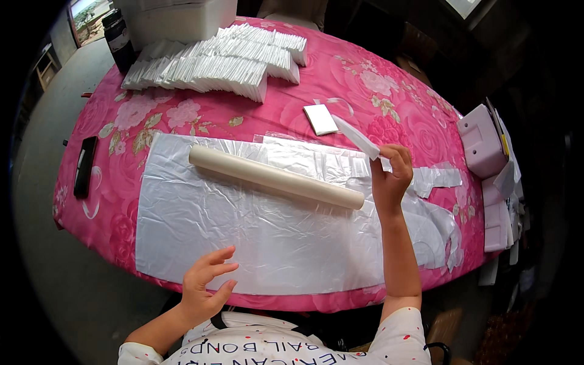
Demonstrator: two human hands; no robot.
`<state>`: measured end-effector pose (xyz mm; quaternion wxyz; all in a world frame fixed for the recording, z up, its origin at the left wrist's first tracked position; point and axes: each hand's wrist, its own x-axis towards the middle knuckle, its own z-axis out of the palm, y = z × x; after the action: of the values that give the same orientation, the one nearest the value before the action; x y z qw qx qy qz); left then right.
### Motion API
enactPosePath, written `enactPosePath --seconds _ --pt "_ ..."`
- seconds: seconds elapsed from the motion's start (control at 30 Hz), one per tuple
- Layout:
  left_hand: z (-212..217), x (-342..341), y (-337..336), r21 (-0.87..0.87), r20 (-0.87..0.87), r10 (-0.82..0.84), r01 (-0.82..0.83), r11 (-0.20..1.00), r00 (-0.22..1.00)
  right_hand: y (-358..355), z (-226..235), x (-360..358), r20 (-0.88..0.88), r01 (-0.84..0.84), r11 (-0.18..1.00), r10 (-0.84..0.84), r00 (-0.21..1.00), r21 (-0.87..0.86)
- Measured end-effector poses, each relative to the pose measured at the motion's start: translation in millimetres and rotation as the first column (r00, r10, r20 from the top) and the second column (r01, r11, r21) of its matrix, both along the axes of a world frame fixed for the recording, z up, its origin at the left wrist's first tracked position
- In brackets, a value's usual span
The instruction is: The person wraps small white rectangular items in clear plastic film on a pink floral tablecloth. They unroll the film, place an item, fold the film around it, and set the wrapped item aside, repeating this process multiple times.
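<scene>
My right hand is raised over the far right of the white plastic sheeting, with its fingers pinched on one end of a narrow white strip. The strip slants up and left toward a small flat white packet on the cloth. Near the front edge of the sheeting, my left hand holds nothing, its fingers apart. A cream-coloured tube lies slantwise across the sheeting, between my hands and the far edge. Cut, crumpled plastic edges show to the right of my right forearm.
Rows of folded white packets stand at the back left, before a white bin and a dark jar. A black case lies at the left. Pale foam boxes stand along the right edge of the pink flowered tablecloth.
</scene>
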<state>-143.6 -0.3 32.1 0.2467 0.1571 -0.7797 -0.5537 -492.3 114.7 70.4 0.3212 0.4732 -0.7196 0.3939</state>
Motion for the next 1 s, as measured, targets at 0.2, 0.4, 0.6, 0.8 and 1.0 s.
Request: enactPosePath --seconds 0.2,0.4,0.6,0.8,1.0 --pt "1 -7 3 -0.117 0.017 -0.042 0.044 0.992 0.999 -73 -27 -93 -0.315 0.169 0.965 -0.100 0.944 0.201" --pt "-1 5 0 -0.169 0.062 -0.030 0.040 0.985 0.998 -79 -74 -94 -0.046 -0.076 0.850 0.117 0.992 0.521" --pt "-7 5 -5 -0.166 0.163 -0.084 0.111 0.980 0.983 -24 -35 -11 0.563 -0.418 0.772 0.096 0.821 0.479" --pt "-24 -37 8 -0.257 0.190 -0.169 0.215 0.942 0.967 54 -36 78 0.542 -0.359 0.700 -0.047 0.839 0.617" --pt "-29 -92 47 -0.504 0.299 -0.205 0.337 0.795 0.932 113 -56 132 0.602 -0.552 0.601 0.143 0.785 0.578"
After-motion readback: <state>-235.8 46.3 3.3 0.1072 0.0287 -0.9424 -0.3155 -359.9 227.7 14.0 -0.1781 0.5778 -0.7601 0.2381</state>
